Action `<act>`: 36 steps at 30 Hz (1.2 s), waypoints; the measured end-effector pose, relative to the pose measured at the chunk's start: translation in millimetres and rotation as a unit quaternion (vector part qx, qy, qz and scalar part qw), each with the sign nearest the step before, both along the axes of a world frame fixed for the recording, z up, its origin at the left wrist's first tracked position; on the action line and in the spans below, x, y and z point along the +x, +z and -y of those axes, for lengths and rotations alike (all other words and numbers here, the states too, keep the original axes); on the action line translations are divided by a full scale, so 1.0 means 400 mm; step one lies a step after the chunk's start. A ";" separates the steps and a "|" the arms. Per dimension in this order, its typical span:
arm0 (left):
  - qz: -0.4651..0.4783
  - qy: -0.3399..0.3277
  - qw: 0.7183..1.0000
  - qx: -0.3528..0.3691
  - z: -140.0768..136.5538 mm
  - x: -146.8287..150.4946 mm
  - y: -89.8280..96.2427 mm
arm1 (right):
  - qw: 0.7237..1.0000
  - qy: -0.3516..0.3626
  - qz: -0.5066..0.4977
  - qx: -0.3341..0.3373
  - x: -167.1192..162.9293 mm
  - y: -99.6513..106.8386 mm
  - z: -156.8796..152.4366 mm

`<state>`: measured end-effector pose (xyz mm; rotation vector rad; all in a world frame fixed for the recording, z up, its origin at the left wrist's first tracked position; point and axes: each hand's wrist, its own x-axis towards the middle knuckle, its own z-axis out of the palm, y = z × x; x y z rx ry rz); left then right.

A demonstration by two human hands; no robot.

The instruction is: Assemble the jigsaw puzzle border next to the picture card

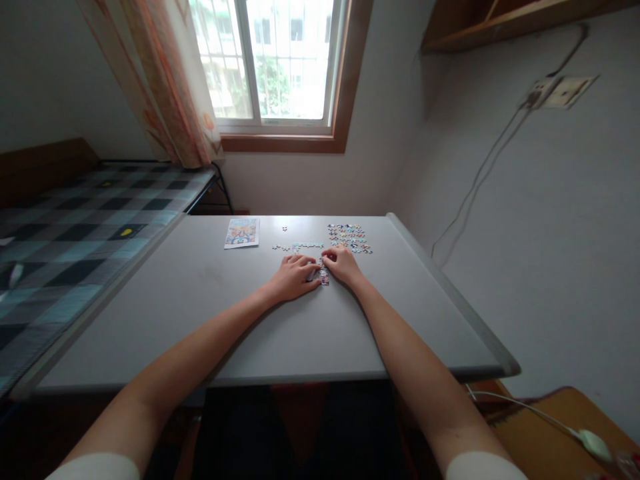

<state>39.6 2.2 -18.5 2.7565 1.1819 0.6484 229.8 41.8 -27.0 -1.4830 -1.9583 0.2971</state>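
On the white table, a joined section of jigsaw puzzle [325, 276] lies between my hands, partly hidden by them. My left hand [295, 277] rests over its left side with the fingers spread, thumb and fingertips touching it. At the section's upper right edge, my right hand [344, 264] has thumb and forefinger pinched on what appears to be a puzzle piece, mostly covered by the fingertips. Just beyond my hands runs a strip of joined pale puzzle pieces [307, 245]. Loose puzzle pieces [347, 235] lie in rows past my right hand.
A printed picture card [242, 233] lies at the table's far left, and a single piece [285, 229] sits near the back edge. The table [200, 333] has a raised right rim. A checked bed [75, 220] stands left; cables [470, 193] hang along the right wall.
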 end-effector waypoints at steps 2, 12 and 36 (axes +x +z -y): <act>0.000 0.000 1.000 -0.002 0.000 0.000 -0.001 | 1.000 -0.002 -0.008 -0.004 0.001 -0.001 -0.002; 0.004 0.004 1.000 0.001 -0.003 0.000 -0.006 | 1.000 0.003 -0.014 -0.008 0.001 0.002 -0.002; 0.010 0.281 0.959 -0.028 -0.217 -0.089 0.044 | 0.995 -0.005 -0.092 -0.030 -0.001 0.004 0.002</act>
